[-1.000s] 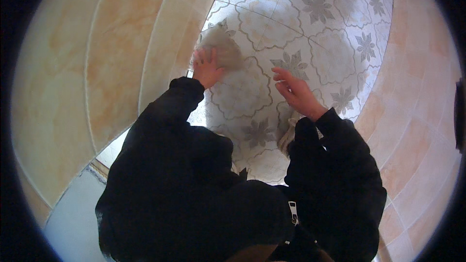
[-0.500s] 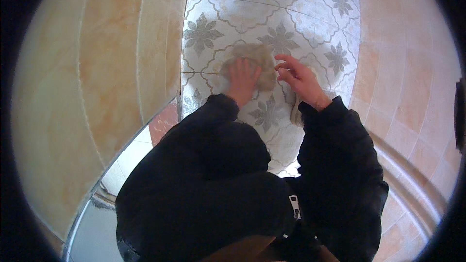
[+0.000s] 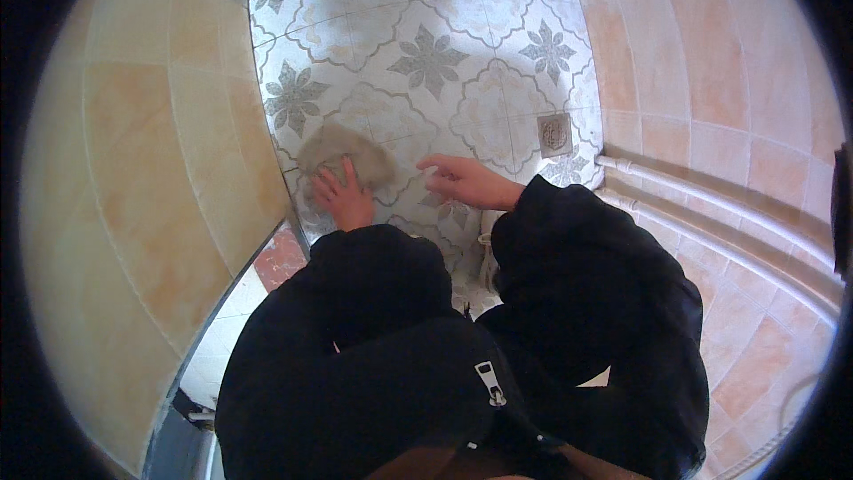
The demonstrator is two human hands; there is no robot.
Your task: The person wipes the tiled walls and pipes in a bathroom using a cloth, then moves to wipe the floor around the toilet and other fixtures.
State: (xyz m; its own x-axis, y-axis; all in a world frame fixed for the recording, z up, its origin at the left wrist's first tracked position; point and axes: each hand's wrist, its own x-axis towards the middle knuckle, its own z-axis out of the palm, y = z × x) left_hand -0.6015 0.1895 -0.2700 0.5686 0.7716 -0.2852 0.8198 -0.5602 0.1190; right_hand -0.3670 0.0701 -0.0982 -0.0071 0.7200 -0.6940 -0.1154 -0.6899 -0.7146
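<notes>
A beige cloth [image 3: 369, 153] lies spread on the patterned floor tiles [image 3: 480, 9], close to the left wall. My left hand [image 3: 346, 198] presses flat on its near part, fingers spread apart. To the right of the cloth, my right hand [image 3: 462, 180] hovers over the floor with nothing visible in it. Its index finger reaches out toward the left while the other fingers curl loosely. The cloth's underside is hidden.
Tan tiled walls rise on the left [image 3: 169, 151] and right [image 3: 729, 62]. Two white pipes [image 3: 711, 187] run along the right wall. A square floor drain [image 3: 555, 134] sits near that wall. A reddish threshold piece [image 3: 280, 256] lies at the lower left.
My left hand and the cloth have shifted left, nearer the left wall. My right hand has also moved left and lower in view. The view has turned, bringing the floor drain into sight.
</notes>
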